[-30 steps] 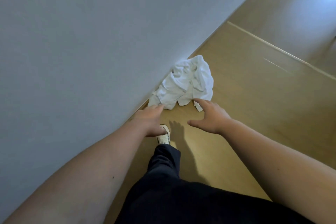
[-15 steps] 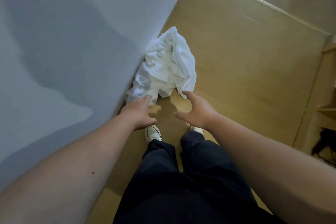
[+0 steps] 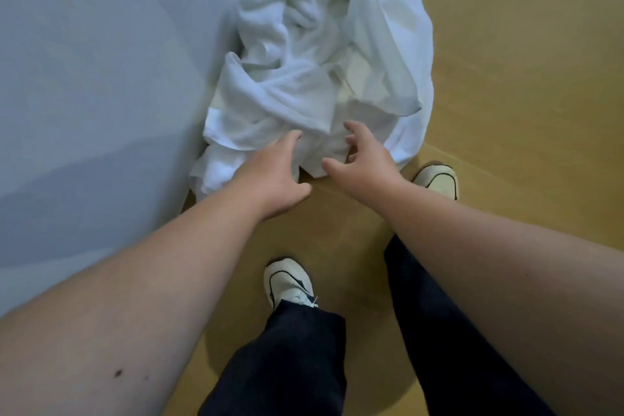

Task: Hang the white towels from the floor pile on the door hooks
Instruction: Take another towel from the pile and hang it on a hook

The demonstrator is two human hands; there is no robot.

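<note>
Both hands have come much closer to the towel pile than a moment ago, arriving at its near edge. The pile lies crumpled on the floor against the wall, at twelve o'clock from the person. The left hand reaches with straight fingers touching cloth; the right hand is spread, fingers loosely bent, holding nothing.

Towels: plain white, greyish in the folds, no pattern seen. Wall: pale blue-grey, unpatterned. Floor: tan, yellow-brown, plain. Trousers: dark navy, perhaps black; the light is dim. Shoes: cream-white with dark trim lines and a dark side stripe.
</note>
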